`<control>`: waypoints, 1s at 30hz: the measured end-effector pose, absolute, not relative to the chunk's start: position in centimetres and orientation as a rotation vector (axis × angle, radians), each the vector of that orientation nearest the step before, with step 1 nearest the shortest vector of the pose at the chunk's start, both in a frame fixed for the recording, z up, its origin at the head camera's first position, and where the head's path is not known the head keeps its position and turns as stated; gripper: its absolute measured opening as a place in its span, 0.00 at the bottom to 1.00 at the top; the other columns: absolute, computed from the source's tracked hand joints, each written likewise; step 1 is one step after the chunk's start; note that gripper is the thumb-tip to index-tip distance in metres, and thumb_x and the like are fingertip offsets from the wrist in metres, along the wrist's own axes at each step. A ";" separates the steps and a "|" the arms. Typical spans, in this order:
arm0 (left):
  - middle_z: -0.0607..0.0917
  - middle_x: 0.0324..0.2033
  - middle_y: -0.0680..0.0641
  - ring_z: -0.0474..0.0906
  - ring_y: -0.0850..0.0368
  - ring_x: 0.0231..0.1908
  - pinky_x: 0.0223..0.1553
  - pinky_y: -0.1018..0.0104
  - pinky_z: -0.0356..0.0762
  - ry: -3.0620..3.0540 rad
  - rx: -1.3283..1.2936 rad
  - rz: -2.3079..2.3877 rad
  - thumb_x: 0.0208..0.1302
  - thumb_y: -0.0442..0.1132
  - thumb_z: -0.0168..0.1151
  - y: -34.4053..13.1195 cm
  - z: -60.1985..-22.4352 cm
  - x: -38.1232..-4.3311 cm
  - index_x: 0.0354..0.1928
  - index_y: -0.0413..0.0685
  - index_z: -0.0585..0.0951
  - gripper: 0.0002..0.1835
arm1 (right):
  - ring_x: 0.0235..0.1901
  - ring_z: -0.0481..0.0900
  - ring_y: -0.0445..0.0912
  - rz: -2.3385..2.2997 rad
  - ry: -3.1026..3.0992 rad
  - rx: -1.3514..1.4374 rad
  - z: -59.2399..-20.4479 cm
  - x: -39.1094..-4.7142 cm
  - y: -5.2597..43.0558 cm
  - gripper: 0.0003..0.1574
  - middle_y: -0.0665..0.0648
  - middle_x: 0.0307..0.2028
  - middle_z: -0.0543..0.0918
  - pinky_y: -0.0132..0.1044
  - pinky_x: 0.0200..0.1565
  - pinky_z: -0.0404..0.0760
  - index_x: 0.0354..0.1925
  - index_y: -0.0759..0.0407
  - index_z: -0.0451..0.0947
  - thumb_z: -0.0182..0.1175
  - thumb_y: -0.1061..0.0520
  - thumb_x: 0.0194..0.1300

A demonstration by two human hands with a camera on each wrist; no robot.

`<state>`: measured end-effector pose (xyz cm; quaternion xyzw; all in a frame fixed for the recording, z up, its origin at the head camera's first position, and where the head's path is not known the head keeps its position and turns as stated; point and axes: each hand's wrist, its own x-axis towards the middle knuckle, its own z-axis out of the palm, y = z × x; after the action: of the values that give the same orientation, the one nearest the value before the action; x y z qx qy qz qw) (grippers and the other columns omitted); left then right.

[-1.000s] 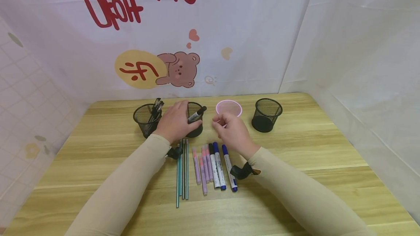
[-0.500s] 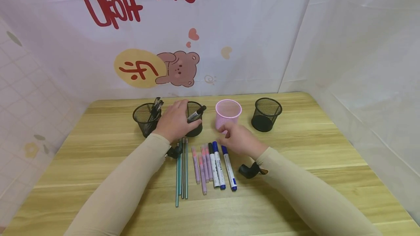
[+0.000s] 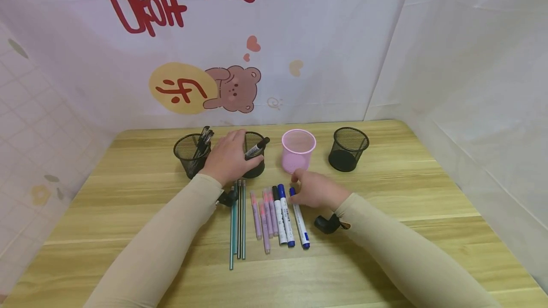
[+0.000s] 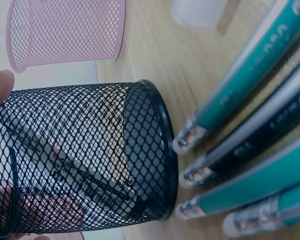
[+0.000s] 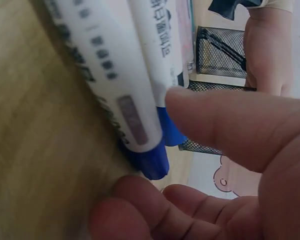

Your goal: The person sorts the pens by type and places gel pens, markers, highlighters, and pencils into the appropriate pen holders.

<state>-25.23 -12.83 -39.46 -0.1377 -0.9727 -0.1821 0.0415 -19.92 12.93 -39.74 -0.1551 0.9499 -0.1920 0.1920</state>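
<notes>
My left hand (image 3: 229, 158) grips the second black mesh pen cup (image 3: 255, 171) from the left, its thumb along the near side. A black-capped marker (image 3: 258, 148) leans in that cup, its cap above the rim; the left wrist view shows its white barrel through the mesh (image 4: 80, 172). My right hand (image 3: 320, 191) is at the capped end of the rightmost blue-capped marker (image 3: 301, 225), which lies on the table. In the right wrist view, the thumb (image 5: 215, 117) and curled fingers (image 5: 155, 205) stand around the blue cap (image 5: 152, 162), with a gap between.
Left of that marker lie another blue marker (image 3: 287, 225), a black-capped marker (image 3: 280, 222), several lilac highlighters (image 3: 265, 232) and several pencils (image 3: 239, 232). A pink mesh cup (image 3: 296, 161) and a black one (image 3: 344, 159) stand behind; the leftmost cup (image 3: 186, 153) holds pens.
My right hand has come down and toward me, from in front of the pink cup to the rightmost blue marker's cap. My left hand has stayed on the black cup.
</notes>
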 end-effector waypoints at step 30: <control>0.67 0.78 0.38 0.63 0.40 0.78 0.80 0.43 0.61 -2.975 -0.424 -0.573 0.66 0.71 0.61 -12.9 -39.5 -25.2 0.80 0.41 0.60 0.54 | 0.21 0.82 0.46 -0.655 2.586 -0.332 -40.4 -19.2 12.3 0.23 0.56 0.32 0.83 0.36 0.23 0.82 0.50 0.60 0.76 0.73 0.56 0.62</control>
<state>-25.20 -12.86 -39.52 -0.1383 -0.9717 -0.1872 0.0410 -19.24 12.27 -40.40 -0.1204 0.9374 -0.2374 0.2247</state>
